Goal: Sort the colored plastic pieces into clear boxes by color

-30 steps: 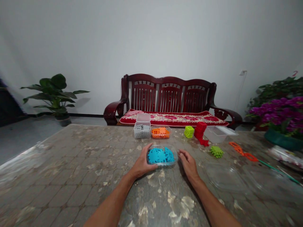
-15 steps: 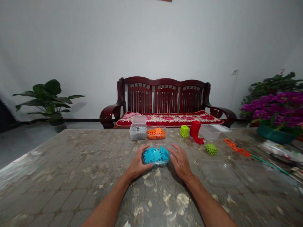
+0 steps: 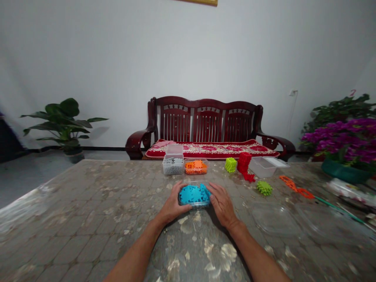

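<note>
A clear plastic box [image 3: 196, 206] full of blue interlocking building pieces [image 3: 192, 194] rests on the patterned tablecloth in front of me. My left hand [image 3: 174, 203] is wrapped round its left end, thumb along the near side. Against the right end lies my right hand [image 3: 221, 203], its fingers curved over the edge by the blue pieces. Just beyond stand a box of grey pieces [image 3: 173, 166] with its lid raised and a clear box of orange pieces [image 3: 196, 167].
Right of centre are a lime-green cube [image 3: 230, 165], a red block build [image 3: 243, 166], a green spiky piece [image 3: 264, 188] and a translucent box [image 3: 263, 167]. Clear lids [image 3: 276, 219] lie nearer. An orange looped build [image 3: 296, 188] and purple flowers [image 3: 346, 137] are at the right.
My right hand has closed in on the box's right end, its fingers now nearer together. The left hand keeps its hold. The whole view has shifted slightly.
</note>
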`<state>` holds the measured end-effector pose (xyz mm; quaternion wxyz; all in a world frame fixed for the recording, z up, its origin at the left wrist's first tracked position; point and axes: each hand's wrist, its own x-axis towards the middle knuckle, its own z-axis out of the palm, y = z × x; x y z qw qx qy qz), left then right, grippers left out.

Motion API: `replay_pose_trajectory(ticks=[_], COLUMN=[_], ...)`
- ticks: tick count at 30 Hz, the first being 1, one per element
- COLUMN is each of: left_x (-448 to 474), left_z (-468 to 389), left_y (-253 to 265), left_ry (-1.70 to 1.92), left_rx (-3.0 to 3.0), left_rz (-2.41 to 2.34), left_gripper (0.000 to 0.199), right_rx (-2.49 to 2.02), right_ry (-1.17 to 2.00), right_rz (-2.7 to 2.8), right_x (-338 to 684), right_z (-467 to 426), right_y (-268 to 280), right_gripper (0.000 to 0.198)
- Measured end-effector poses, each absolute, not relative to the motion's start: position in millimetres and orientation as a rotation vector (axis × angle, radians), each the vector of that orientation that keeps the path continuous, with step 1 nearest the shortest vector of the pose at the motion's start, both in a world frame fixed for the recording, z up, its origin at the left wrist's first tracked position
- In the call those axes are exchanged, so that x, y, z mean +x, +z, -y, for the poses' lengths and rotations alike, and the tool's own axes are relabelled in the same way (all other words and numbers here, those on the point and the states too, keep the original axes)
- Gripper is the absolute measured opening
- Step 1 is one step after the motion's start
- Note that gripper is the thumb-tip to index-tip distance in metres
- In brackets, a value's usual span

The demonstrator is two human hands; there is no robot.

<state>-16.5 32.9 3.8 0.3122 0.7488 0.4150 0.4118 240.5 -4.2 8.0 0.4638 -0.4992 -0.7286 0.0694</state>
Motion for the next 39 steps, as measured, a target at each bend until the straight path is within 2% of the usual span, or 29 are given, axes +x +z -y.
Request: replay_pose_trajectory(ticks=[4, 7, 14, 28, 39], left_x=[-16.8, -17.3, -13.1, -8.4, -5.3], left_z=[-34.1, -35.2, -37.2, -40.9, -36.8], left_y=[1.9, 0.6, 0.7, 6.4, 12.6], left_ry=[1.113, 1.134, 1.195, 1.267, 1.275], left_rx=[1.927, 1.875, 1.607, 1.501, 1.609], left_rz=[-1.076, -1.106, -1.087, -1.077, -1.192], left_gripper=[0.092, 0.094, 0.075, 0.073, 0.059], right_rx=[-1.282, -1.301, -1.276, -1.217, -1.197], right_ry=[0.334, 0.438, 0.494, 0.698, 0.697], right_rz=[1.545, 1.478, 1.485, 1.152, 1.055], right_x=[245.0, 246.2, 245.2, 243.1, 240.2], right_z=[2.2, 1.3, -7.7, -25.3, -24.9], right_y=[2.9, 0.4, -2.9, -9.1, -6.3], right_gripper=[0.047, 0.050, 0.052, 0.063, 0.060])
